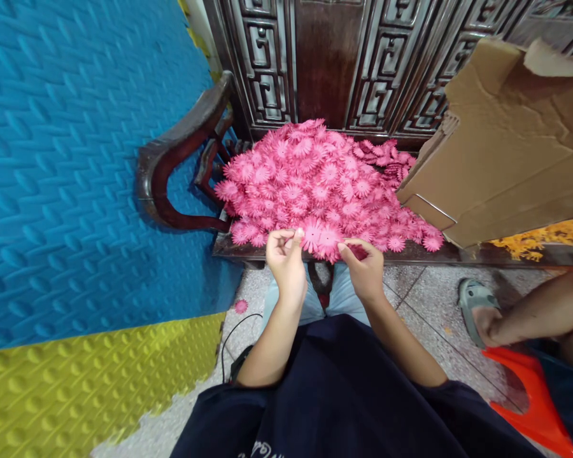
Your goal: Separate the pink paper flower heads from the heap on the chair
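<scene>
A large heap of pink artificial flower petals (305, 172) lies on the dark wooden bench (248, 249). At the heap's front edge, my left hand (286, 254) pinches a pink petal disc (312, 235) between thumb and fingers. My right hand (363, 261) is closed at the thumb and forefinger on a second pink petal disc (330, 242). The two discs sit side by side and seem to overlap. Their toothed rims face up, and a small hole marks the middle of the left one.
At right a cardboard box (506, 146) stands on the bench, with orange petals (544, 236) beside it. A curved wooden armrest (153, 184) bounds the left. One pink disc (241, 306) lies on the floor. Another person's leg (539, 305) and a red stool (530, 407) are at lower right.
</scene>
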Demonstrator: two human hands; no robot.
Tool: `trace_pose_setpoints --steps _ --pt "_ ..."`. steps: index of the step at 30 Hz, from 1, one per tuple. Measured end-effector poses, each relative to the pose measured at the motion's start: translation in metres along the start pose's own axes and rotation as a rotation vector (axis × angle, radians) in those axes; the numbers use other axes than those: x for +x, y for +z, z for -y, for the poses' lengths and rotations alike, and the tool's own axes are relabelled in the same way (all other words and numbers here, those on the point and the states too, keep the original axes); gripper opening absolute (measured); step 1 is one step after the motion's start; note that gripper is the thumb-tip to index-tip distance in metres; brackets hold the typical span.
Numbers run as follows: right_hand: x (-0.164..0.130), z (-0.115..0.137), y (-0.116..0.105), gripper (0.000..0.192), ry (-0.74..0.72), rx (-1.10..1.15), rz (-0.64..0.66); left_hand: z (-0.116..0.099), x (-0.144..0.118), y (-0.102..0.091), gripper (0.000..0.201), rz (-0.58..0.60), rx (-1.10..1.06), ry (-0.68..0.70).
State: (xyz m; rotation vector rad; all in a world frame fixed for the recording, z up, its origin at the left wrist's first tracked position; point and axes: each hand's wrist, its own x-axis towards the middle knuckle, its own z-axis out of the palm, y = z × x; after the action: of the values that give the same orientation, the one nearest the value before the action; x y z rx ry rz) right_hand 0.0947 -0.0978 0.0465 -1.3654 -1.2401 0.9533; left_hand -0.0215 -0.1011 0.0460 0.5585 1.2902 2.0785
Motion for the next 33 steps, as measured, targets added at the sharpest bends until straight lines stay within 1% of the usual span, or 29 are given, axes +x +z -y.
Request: trace_pose_setpoints --steps 5,11,13,15,16,18,20,22,23,24,25,26,27,28,29,30,31,32,33 --pt "0.004 -0.008 -0.004 0.017 0.0 0.035 -0.005 0.005 0.0 0.0 0.024 -0.011 -0.063 -0.017" --pt "0.006 -0.017 -0.009 0.02 0.049 0.023 -0.022 0.011 0.007 -0.001 0.026 -0.022 -0.022 -0.01" --pt "0.011 -0.024 -0.014 0.021 0.07 0.066 -0.075 0.014 0.014 -0.002 0.027 -0.067 -0.034 0.016" --pt "0.017 -0.032 -0.022 0.022 0.104 0.106 -0.16 0.018 0.026 0.001 0.028 -0.119 -0.047 0.054" --pt "0.02 -0.036 -0.025 0.023 0.126 0.117 -0.195 0.02 0.035 0.005 0.029 -0.125 -0.043 0.074" --pt "0.024 -0.042 -0.031 0.024 0.166 0.119 -0.218 0.023 0.059 0.023 0.033 -0.081 -0.022 0.094" --pt "0.023 -0.044 -0.034 0.025 0.188 0.102 -0.184 0.024 0.091 0.049 0.031 -0.042 0.026 0.152" --pt "0.02 -0.043 -0.034 0.027 0.195 0.08 -0.127 0.024 0.126 0.079 0.021 -0.041 0.155 0.278" --pt "0.017 -0.042 -0.033 0.027 0.198 0.071 -0.1 0.023 0.142 0.091 0.012 -0.01 0.246 0.32" --pt "0.015 -0.041 -0.032 0.028 0.204 0.067 -0.078 0.022 0.154 0.101 0.007 0.032 0.359 0.331" --pt "0.014 -0.04 -0.031 0.029 0.212 0.068 -0.061 0.022 0.162 0.108 0.005 0.065 0.394 0.323" --pt "0.013 -0.04 -0.031 0.029 0.223 0.072 -0.05 0.022 0.164 0.11 0.008 0.062 0.411 0.322" --pt "0.013 -0.04 -0.031 0.029 0.233 0.078 -0.046 0.023 0.16 0.108 0.012 0.044 0.423 0.332" --pt "0.014 -0.041 -0.031 0.029 0.241 0.082 -0.047 0.024 0.15 0.103 0.016 0.016 0.429 0.343" --pt "0.015 -0.042 -0.031 0.028 0.247 0.087 -0.052 0.026 0.136 0.094 0.018 -0.007 0.43 0.366" --pt "0.017 -0.043 -0.03 0.028 0.252 0.093 -0.058 0.028 0.118 0.084 0.02 -0.006 0.416 0.4" --pt "0.019 -0.043 -0.03 0.028 0.255 0.1 -0.061 0.029 0.097 0.073 0.02 0.036 0.392 0.409" --pt "0.021 -0.043 -0.029 0.028 0.256 0.109 -0.064 0.03 0.076 0.062 0.017 0.108 0.376 0.38" --pt "0.023 -0.042 -0.028 0.028 0.256 0.12 -0.063 0.03 0.056 0.052 0.014 0.218 0.383 0.329"
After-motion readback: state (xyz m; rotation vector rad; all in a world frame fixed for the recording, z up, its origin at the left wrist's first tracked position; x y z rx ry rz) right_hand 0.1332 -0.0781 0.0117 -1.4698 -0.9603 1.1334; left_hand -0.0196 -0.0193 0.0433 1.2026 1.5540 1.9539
